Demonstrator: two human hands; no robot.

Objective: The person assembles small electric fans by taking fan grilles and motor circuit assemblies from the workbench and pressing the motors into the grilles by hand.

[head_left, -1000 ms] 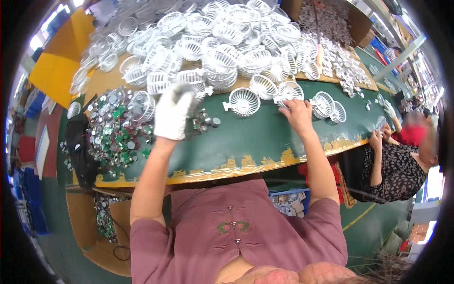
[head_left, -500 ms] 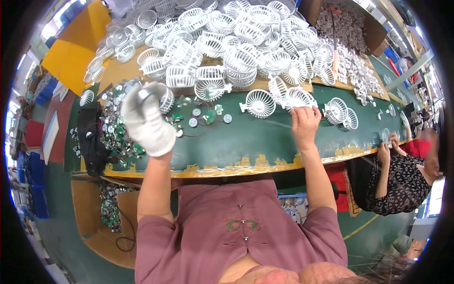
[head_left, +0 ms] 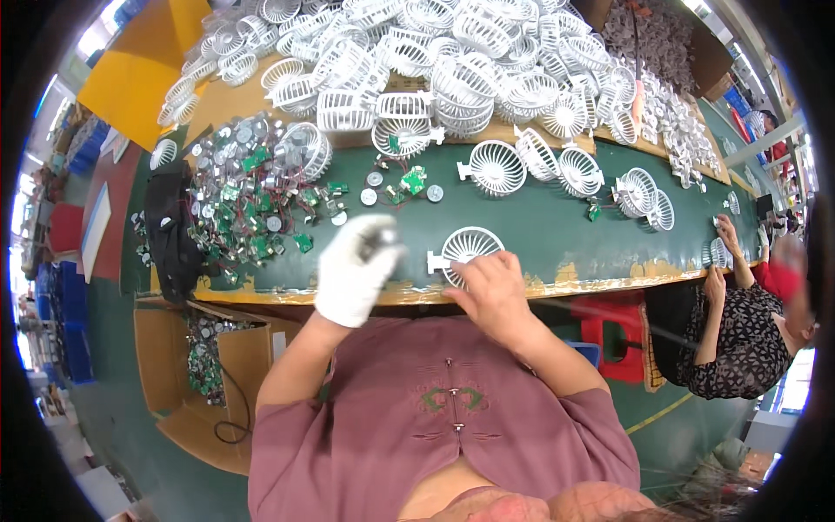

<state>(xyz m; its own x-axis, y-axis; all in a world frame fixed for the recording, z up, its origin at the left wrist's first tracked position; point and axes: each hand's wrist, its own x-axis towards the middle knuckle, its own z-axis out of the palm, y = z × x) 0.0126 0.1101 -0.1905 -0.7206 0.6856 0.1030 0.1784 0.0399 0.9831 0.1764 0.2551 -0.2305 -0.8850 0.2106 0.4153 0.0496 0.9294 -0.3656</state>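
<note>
The person wore a pink top (head_left: 435, 426) and sat at the near edge of a green table (head_left: 539, 235). The left hand (head_left: 355, 270) was in a white glove. It was curled around a small grey part (head_left: 376, 244), but that part was blurry and I could not tell what it was. The right hand (head_left: 491, 291) was bare. Its fingers pressed down on a white fan grille (head_left: 465, 248) that lay flat near the front edge of the table, just right of the gloved hand. I could not tell if the fingers gripped the grille or only rested on it. To the left, under the table, stood a brown box (head_left: 196, 374) with small parts in it. On the left side of the table lay a heap of round silver motors and green boards (head_left: 248, 196), with a black bag (head_left: 170, 230) beside it. A bit farther, in the middle, were a few loose boards and discs (head_left: 400, 184). More grilles (head_left: 557, 170) stood in a row to the right of those. At the far side was a big pile of white cages (head_left: 435, 52). At the far left lay a yellow sheet (head_left: 143, 65). On the right, another person in a dark dotted top (head_left: 735, 339) sat at the same table with hands near the edge.
</note>
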